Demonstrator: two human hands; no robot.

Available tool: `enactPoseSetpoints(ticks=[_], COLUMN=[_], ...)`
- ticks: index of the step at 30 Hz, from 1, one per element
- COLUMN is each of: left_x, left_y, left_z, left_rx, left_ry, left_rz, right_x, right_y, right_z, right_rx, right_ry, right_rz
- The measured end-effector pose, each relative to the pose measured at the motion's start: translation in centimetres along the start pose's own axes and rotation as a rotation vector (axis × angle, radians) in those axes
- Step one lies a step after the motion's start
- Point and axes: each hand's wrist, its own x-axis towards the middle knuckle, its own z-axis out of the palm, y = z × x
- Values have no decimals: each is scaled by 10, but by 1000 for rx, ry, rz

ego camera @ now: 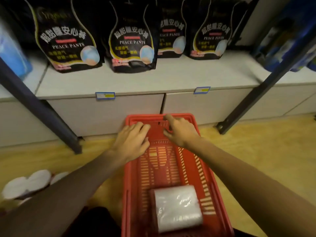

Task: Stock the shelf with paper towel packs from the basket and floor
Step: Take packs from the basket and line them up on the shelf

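A red slatted basket [131, 185] stands on the floor in front of the shelf. One white paper towel pack [177, 207] in clear wrap lies at its near end. My left hand [131, 142] hovers over the basket's far left part, fingers spread, holding nothing. My right hand [179, 130] reaches over the far rim, fingers apart and empty. More white paper towel packs [25, 183] lie on the floor at the lower left, partly hidden by my left arm. The white shelf board [153, 79] has bare room along its front.
Several black "Peace Pants" bags [68, 40] stand along the back of the shelf. Blue packs [10, 53] sit at the far left and blue packs [287, 36] at the far right. Two dark slanted uprights [39, 106] frame the bay. Blue price tags [105, 95] hang on the shelf edge.
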Motion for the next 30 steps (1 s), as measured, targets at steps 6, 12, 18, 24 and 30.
enactPoseSetpoints(ticks=[6,12,18,24,30], left_x=[-31,-47,-48,-41,-39], left_y=[18,14,12,17,33], left_z=[60,104,130,135,142], left_rx=[-3,-20,3,91,346], left_ry=[-160,-219,-312,-413,-690], left_rz=[43,61,121,67,56], right_x=[-43,-78,-83,-65,-28], right_y=[29,43,71,62,62], right_z=[85,145,213,172,144], right_rx=[77,62,-1,68,-124], right_ry=[-558,-881,-1025,-957,-491], right_rz=[156,135,145,87,64])
